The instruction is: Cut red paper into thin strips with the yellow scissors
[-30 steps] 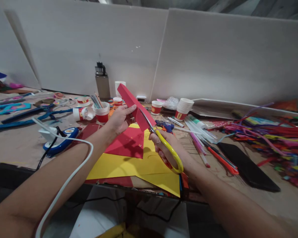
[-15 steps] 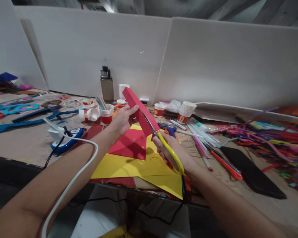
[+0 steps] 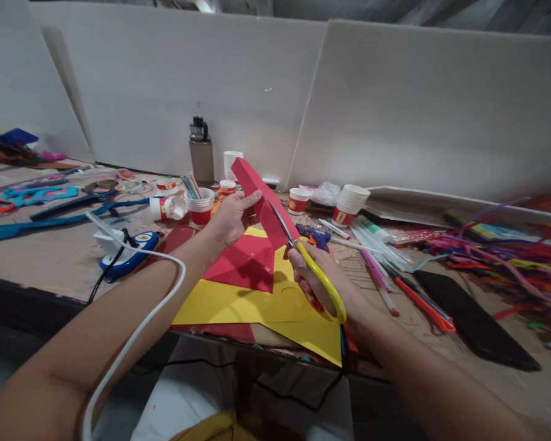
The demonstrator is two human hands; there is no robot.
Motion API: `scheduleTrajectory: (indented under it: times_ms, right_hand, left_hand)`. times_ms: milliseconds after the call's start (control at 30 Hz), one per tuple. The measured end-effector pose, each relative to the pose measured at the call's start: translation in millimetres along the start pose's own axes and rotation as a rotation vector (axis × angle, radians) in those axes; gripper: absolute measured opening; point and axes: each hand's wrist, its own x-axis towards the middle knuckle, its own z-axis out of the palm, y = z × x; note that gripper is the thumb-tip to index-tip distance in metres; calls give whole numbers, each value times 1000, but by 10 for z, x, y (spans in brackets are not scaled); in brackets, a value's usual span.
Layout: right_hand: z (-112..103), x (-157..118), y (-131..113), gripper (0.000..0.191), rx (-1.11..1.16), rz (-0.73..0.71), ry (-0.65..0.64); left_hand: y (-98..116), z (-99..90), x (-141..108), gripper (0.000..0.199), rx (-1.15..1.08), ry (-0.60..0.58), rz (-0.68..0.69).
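My left hand [image 3: 233, 215] pinches a long strip of red paper [image 3: 256, 181] by its left edge, holding it tilted above the table. In my right hand [image 3: 313, 269] is a pair of scissors [image 3: 320, 274] with yellow-rimmed handles. Their blades lie along the red paper, running up and left across it; whether they have cut through there I cannot tell. Beneath both hands a flat red sheet [image 3: 245, 269] rests on yellow paper [image 3: 220, 304] at the table's front edge.
Paper cups [image 3: 200, 208] holding sticks stand behind my left hand, near a dark bottle [image 3: 202, 160]. A blue power strip [image 3: 131, 257] with a white cable is at left. At right lie a red cutter knife [image 3: 426, 305], a black phone-like slab [image 3: 475, 318] and colourful pipe cleaners [image 3: 500, 257].
The whole view has shifted slightly. Both hands keep their hold on the red paper and the scissors, whose position against the paper looks nearly the same.
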Motion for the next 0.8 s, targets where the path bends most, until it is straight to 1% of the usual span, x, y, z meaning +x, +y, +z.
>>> scheduleTrajectory:
  times_ms: [133, 267, 400, 533, 667, 800]
  right_hand:
    - [4, 4, 24, 37, 25, -6, -15]
    - [17, 9, 43, 38, 20, -1, 8]
    - [19, -1, 41, 34, 32, -2, 13]
    - [0, -10, 15, 32, 43, 12, -24]
    - [-20, -4, -6, 31, -11, -10, -46]
    - [-27, -3, -11, 35, -83, -46, -30]
  left_hand:
    - [1, 5, -5, 12, 4, -1, -7]
    - [4, 6, -9, 12, 5, -5, -4]
    - [-2, 1, -4, 13, 28, -11, -3]
    - [-10, -7, 14, 15, 2, 36, 16]
    - [6, -25, 31, 17, -31, 64, 64]
    - [24, -30, 31, 16, -15, 63, 52]
